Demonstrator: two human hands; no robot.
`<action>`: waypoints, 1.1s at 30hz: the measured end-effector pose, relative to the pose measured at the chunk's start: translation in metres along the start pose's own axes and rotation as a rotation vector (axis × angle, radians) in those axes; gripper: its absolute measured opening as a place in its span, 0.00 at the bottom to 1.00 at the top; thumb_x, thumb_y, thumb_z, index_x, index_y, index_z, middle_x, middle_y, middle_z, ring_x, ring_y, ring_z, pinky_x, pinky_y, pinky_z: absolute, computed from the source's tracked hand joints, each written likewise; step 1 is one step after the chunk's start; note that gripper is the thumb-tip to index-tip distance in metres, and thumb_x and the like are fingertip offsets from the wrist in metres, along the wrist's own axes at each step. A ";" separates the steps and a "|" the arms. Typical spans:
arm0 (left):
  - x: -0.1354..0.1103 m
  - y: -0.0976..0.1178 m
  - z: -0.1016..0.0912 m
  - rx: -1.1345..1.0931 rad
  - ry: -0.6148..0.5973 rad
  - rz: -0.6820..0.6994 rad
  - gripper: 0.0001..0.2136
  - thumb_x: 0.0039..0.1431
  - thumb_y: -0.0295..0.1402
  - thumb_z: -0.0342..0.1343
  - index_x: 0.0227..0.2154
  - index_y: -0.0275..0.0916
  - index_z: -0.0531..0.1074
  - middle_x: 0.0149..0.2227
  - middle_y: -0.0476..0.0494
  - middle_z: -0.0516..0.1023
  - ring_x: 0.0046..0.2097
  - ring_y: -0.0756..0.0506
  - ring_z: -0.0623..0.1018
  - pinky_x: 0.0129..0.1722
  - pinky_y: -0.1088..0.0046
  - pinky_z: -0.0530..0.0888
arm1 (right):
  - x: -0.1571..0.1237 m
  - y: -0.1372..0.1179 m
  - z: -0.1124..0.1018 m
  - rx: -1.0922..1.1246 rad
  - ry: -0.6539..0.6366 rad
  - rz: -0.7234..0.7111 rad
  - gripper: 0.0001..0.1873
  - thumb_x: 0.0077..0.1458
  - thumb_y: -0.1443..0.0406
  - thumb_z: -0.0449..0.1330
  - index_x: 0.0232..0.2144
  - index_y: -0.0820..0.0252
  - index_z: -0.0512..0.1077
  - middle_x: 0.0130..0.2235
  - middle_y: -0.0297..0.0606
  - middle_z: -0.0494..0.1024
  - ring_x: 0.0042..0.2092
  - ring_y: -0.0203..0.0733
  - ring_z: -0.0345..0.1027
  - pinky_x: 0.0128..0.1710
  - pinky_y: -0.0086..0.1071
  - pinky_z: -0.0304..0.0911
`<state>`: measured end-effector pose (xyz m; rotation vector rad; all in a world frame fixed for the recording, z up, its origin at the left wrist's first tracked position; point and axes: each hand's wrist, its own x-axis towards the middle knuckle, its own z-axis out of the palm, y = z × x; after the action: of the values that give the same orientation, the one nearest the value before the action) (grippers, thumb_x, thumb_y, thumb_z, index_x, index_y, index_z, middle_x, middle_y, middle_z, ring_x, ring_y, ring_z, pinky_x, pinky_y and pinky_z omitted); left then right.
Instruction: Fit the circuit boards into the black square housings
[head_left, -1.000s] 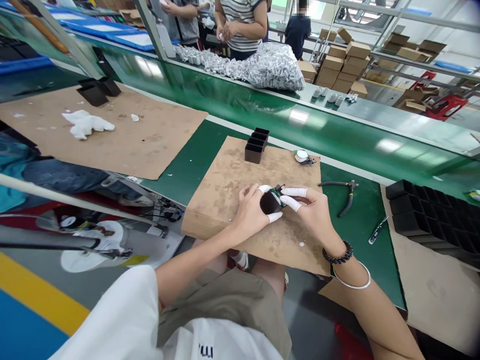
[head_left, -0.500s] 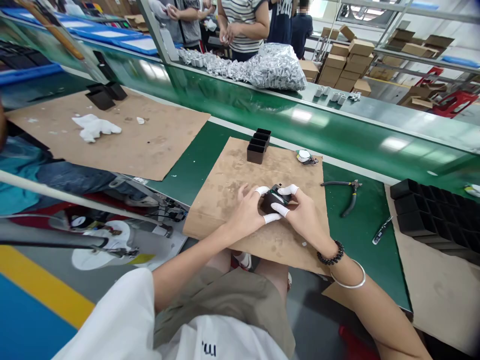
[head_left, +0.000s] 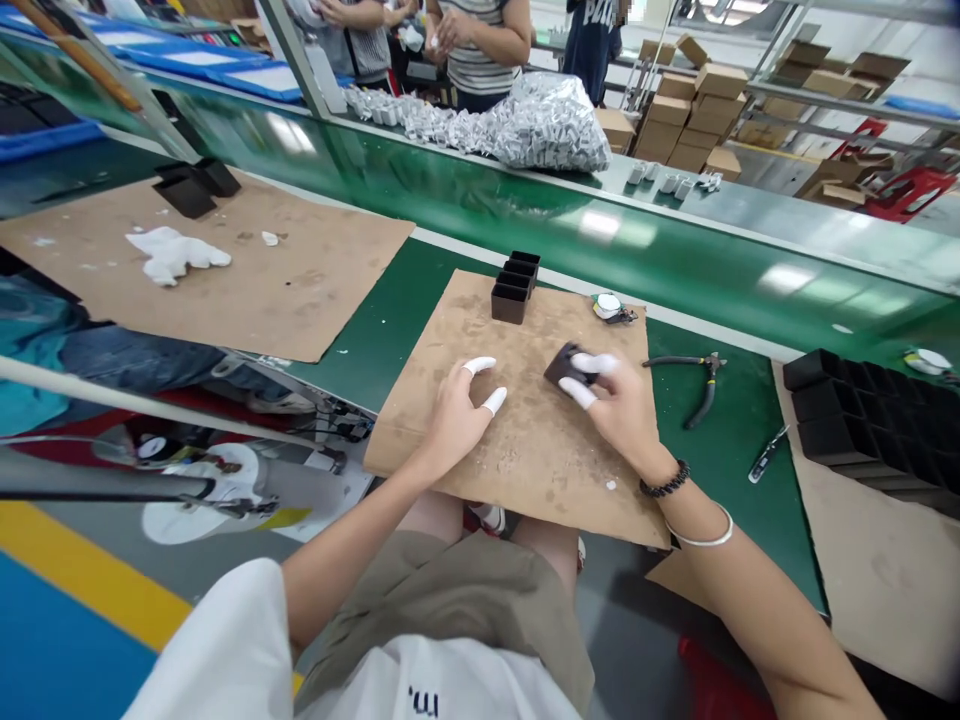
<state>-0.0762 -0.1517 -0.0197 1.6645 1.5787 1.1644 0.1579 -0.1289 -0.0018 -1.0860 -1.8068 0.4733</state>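
My right hand [head_left: 611, 395], with white finger cots on thumb and fingers, grips a small black plastic box [head_left: 564, 367] over the cardboard sheet [head_left: 517, 440]. The hand is slightly blurred and covers part of the box. To the left, my left hand [head_left: 463, 405] hovers over the same sheet, white-tipped thumb and forefinger apart, holding nothing. Beyond both hands stands a row of several open black boxes [head_left: 510, 305]. Near the sheet's far right corner lies a white round part with dark wires [head_left: 611, 308].
Cutting pliers [head_left: 709, 385] and a small knife-like tool [head_left: 767, 455] lie on the green bench at right, beside stacked black boxes [head_left: 862, 420]. A second cardboard sheet [head_left: 300, 270] lies left, with white crumpled material [head_left: 176, 255]. Opposite, people stand behind a bagged heap [head_left: 551, 125].
My left hand has let go of the black box and moved left, its fingers spread. My right hand has shifted slightly right and up with the box.
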 end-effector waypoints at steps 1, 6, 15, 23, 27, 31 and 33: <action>0.000 0.000 0.000 0.000 0.002 0.000 0.17 0.59 0.33 0.59 0.52 0.42 0.71 0.54 0.39 0.74 0.58 0.39 0.74 0.62 0.53 0.69 | 0.000 0.000 0.001 -0.013 -0.039 0.004 0.08 0.60 0.58 0.64 0.37 0.55 0.72 0.38 0.40 0.75 0.40 0.47 0.73 0.41 0.42 0.73; 0.000 0.000 -0.001 0.024 -0.012 -0.021 0.17 0.59 0.33 0.58 0.51 0.42 0.71 0.54 0.39 0.74 0.59 0.38 0.74 0.63 0.52 0.69 | -0.003 0.002 0.005 0.059 0.058 -0.024 0.09 0.58 0.57 0.67 0.37 0.54 0.74 0.40 0.40 0.77 0.42 0.47 0.74 0.42 0.42 0.74; 0.002 0.007 -0.005 0.016 -0.089 0.021 0.20 0.60 0.36 0.60 0.56 0.43 0.70 0.60 0.39 0.72 0.64 0.38 0.71 0.66 0.53 0.67 | -0.006 0.011 0.016 0.195 -0.104 0.175 0.09 0.54 0.63 0.68 0.39 0.56 0.77 0.47 0.43 0.82 0.50 0.52 0.77 0.54 0.50 0.72; 0.032 0.030 0.006 -0.094 -0.376 0.271 0.20 0.62 0.38 0.61 0.56 0.44 0.74 0.62 0.42 0.75 0.64 0.39 0.73 0.66 0.57 0.68 | -0.001 0.005 0.009 0.348 -0.194 0.185 0.10 0.55 0.60 0.68 0.39 0.55 0.78 0.45 0.40 0.84 0.48 0.49 0.78 0.52 0.46 0.74; 0.044 0.033 0.010 -0.146 -0.407 0.260 0.15 0.60 0.36 0.61 0.49 0.41 0.79 0.54 0.41 0.81 0.56 0.38 0.79 0.60 0.58 0.74 | 0.000 0.000 0.007 0.423 -0.219 0.199 0.12 0.57 0.60 0.67 0.44 0.54 0.79 0.49 0.39 0.84 0.50 0.48 0.79 0.54 0.44 0.75; 0.050 0.035 0.006 -0.121 -0.472 0.251 0.15 0.59 0.35 0.61 0.49 0.41 0.80 0.54 0.41 0.81 0.55 0.38 0.80 0.59 0.57 0.74 | 0.000 0.002 0.005 0.300 -0.187 0.140 0.14 0.57 0.62 0.67 0.46 0.54 0.80 0.50 0.40 0.84 0.51 0.50 0.79 0.53 0.45 0.75; 0.053 0.037 0.005 -0.100 -0.481 0.268 0.15 0.59 0.35 0.61 0.49 0.42 0.80 0.54 0.42 0.82 0.54 0.38 0.80 0.59 0.56 0.74 | 0.002 0.003 0.002 0.216 -0.182 0.072 0.13 0.57 0.62 0.67 0.45 0.53 0.81 0.48 0.40 0.85 0.50 0.50 0.79 0.53 0.46 0.75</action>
<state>-0.0580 -0.1051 0.0211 1.9481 1.0096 0.8570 0.1570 -0.1248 -0.0043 -0.9855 -1.8276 0.8140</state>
